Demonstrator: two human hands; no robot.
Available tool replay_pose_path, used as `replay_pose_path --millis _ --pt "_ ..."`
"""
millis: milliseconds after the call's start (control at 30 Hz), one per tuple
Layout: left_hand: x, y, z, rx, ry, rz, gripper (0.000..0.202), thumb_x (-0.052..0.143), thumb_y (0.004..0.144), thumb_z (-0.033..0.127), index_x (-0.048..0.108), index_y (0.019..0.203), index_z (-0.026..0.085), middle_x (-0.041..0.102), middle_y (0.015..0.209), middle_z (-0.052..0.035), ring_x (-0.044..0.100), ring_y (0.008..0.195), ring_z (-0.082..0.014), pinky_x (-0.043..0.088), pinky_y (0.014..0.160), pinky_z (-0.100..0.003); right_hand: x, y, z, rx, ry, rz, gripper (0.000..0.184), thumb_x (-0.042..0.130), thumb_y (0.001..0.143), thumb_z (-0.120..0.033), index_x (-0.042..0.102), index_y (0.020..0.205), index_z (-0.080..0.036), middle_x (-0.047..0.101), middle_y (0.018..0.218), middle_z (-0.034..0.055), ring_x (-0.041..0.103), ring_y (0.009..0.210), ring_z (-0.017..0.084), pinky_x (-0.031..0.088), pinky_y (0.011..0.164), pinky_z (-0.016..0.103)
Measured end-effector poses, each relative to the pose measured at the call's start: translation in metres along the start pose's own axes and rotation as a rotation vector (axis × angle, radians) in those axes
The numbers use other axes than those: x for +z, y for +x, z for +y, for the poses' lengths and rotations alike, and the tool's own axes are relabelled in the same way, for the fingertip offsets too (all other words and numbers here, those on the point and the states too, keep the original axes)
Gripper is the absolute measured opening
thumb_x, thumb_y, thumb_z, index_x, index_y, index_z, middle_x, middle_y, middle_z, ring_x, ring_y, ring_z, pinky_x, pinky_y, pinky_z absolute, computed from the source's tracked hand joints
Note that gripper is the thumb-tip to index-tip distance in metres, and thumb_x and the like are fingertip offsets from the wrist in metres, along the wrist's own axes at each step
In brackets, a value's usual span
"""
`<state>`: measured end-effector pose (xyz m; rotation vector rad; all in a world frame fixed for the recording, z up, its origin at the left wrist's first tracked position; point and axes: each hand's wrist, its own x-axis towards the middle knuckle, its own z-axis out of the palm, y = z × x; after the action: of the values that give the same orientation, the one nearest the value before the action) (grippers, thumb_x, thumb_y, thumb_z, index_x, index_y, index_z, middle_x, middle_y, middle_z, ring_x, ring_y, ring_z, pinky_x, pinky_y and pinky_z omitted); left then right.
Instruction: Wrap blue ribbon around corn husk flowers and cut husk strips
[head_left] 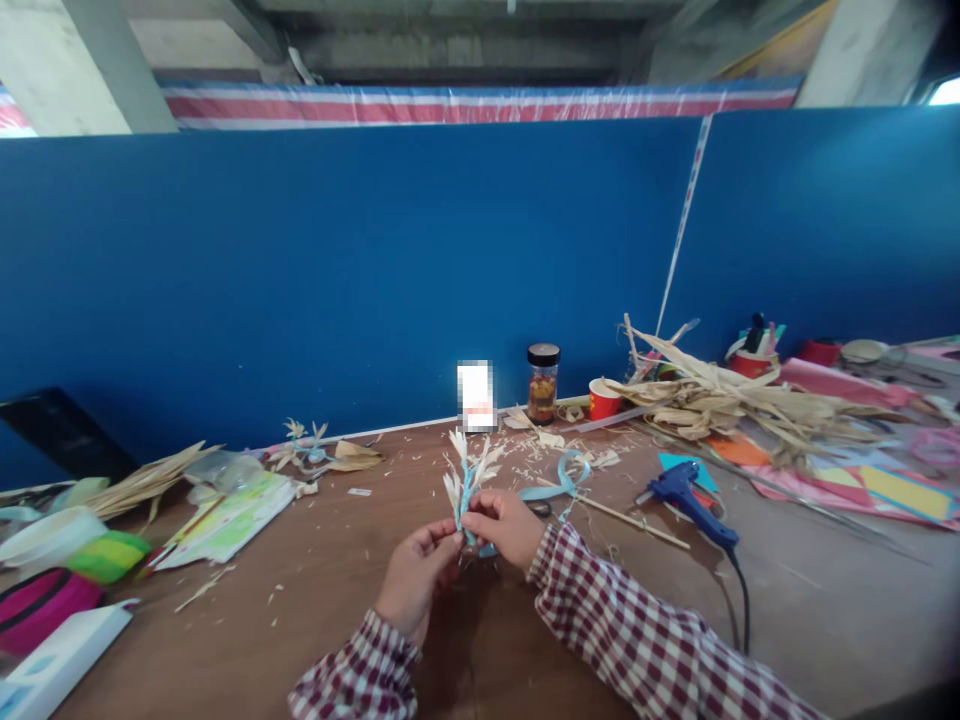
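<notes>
Between my two hands stands a small upright craft plant point(466, 478), with pale husk-like leaves and a stem wrapped in light blue ribbon. My left hand point(420, 570) pinches the bottom of the stem between thumb and fingers. Just above, my right hand point(504, 522) is closed on the wrapped stem, its thumb and forefinger on the blue ribbon. A loose length of light blue ribbon point(571, 470) curls on the table behind my right hand. Beside it lies a thin stick point(637, 522). Part of the lower stem is hidden by my fingers.
A blue glue gun point(694, 503) with a black cord lies at right. Dried husks point(720, 390) and coloured paper point(847, 490) are piled behind it. A jar point(543, 385) and red paper cup point(604, 399) stand by the blue partition point(375, 260). At left are papers point(232, 515) and a magenta pouch point(45, 610).
</notes>
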<state>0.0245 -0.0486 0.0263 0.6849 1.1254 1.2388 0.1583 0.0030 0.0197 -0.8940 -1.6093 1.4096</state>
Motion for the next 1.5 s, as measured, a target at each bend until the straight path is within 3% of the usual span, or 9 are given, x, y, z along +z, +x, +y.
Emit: replay_pose_path --millis 200,500,700,833,1067,1500 --pt "-0.001 0.006 -0.001 -0.003 0.060 0.021 0.040 0.079 0.051 0.027 0.062 0.084 0.012 0.068 0.069 -0.0058 0.061 0.060 -0.0129 0.046 0.052 -0.021 -0.001 0.004 0.003 0.062 0.096 -0.008 0.023 0.065 0.067 -0.032 0.055 0.077 -0.014 0.052 0.058 -0.0045 0.046 0.049 0.007 0.039 0.050 0.021" --pt "-0.014 0.018 0.012 -0.001 0.332 -0.110 0.036 0.078 0.050 0.031 0.062 0.076 0.012 0.066 0.064 -0.0030 0.058 0.054 -0.0116 0.043 0.048 -0.020 -0.003 0.001 0.011 0.125 0.025 -0.055 0.021 0.063 0.069 -0.027 0.058 0.084 -0.012 0.053 0.056 -0.0047 0.046 0.046 0.006 0.037 0.047 0.019" --pt "-0.019 0.027 0.004 -0.078 0.183 -0.156 0.038 0.080 0.047 0.025 0.061 0.077 0.012 0.065 0.066 -0.0032 0.060 0.056 -0.0114 0.047 0.055 -0.023 -0.001 -0.001 0.011 0.217 0.027 -0.057 0.025 0.064 0.068 -0.026 0.056 0.087 -0.013 0.052 0.055 -0.0050 0.049 0.047 0.008 0.037 0.042 0.018" --pt "-0.019 0.033 -0.002 -0.103 0.131 -0.125 0.039 0.082 0.043 0.023 0.059 0.073 0.012 0.062 0.063 -0.0008 0.058 0.053 -0.0101 0.048 0.055 -0.024 0.001 0.000 0.013 0.266 0.061 -0.042 0.020 0.063 0.068 -0.025 0.056 0.082 -0.012 0.054 0.053 -0.0049 0.049 0.044 0.007 0.042 0.046 0.020" --pt "-0.021 0.038 -0.009 -0.057 0.111 -0.135 0.038 0.082 0.043 0.025 0.056 0.069 0.014 0.060 0.059 0.0016 0.057 0.053 -0.0099 0.047 0.055 -0.023 0.003 0.001 0.015 0.349 0.034 0.013 0.018 0.063 0.066 -0.030 0.054 0.067 -0.014 0.056 0.047 -0.0045 0.053 0.043 0.009 0.043 0.048 0.022" --pt "-0.018 0.033 -0.009 0.035 0.130 -0.170 0.029 0.080 0.048 0.026 0.062 0.067 0.011 0.063 0.060 -0.0017 0.058 0.057 -0.0112 0.047 0.058 -0.023 0.004 0.001 0.020 0.369 0.114 0.037 0.027 0.067 0.060 -0.034 0.055 0.069 -0.012 0.056 0.049 -0.0039 0.053 0.045 0.008 0.047 0.051 0.024"
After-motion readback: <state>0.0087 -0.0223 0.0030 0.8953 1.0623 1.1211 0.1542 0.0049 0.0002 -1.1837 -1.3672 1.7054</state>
